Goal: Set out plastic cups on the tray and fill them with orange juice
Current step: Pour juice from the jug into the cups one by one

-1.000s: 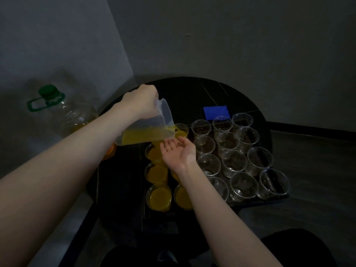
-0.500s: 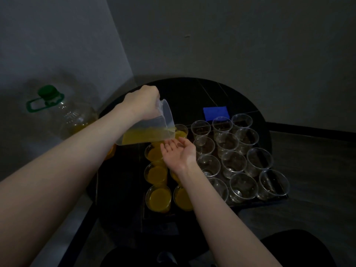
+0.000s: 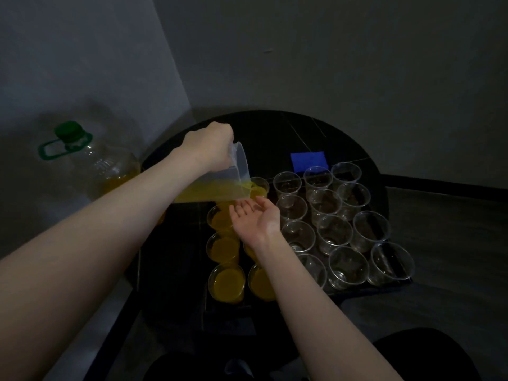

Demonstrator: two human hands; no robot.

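My left grip (image 3: 207,145) holds the tilted jug (image 3: 217,185), pouring juice into a cup (image 3: 259,187); my right grip (image 3: 257,217) lies open, palm up, beneath.

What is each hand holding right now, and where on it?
The left hand grips the tilted clear jug at its upper rear side. The right hand holds nothing; it is palm up under the spout.

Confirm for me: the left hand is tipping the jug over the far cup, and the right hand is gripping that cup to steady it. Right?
Not quite. In the head view the left hand does tip the jug over the far cup, but the right hand grips nothing: it lies open, palm up, beside the jug's spout.
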